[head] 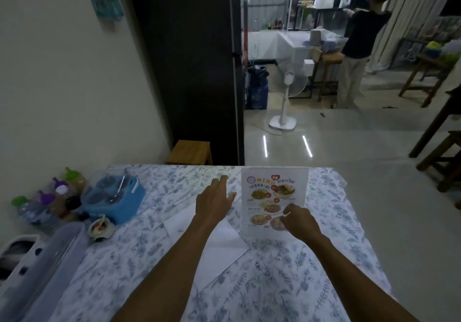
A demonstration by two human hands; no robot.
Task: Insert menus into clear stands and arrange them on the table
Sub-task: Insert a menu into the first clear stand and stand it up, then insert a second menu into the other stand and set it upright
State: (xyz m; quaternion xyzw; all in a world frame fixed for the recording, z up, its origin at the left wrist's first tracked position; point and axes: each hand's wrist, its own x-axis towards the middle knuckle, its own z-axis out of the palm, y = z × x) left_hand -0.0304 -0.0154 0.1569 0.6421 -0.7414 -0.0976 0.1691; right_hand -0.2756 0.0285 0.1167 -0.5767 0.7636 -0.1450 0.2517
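A colourful food menu in a clear stand (273, 197) is upright on the floral tablecloth (287, 272), right of centre. My right hand (300, 220) pinches the stand's lower right part, fingers closed on it. My left hand (214, 200) hovers just left of the stand, fingers spread, holding nothing. White sheets (219, 247), face down, lie on the cloth under my left forearm.
A blue condiment caddy (114, 197), sauce bottles (52, 197), a small bowl (101, 227) and a long clear lidded box (45, 267) crowd the table's left side. Beyond the far edge are a wooden stool (189, 152), a white fan (287, 97) and a person (359, 47).
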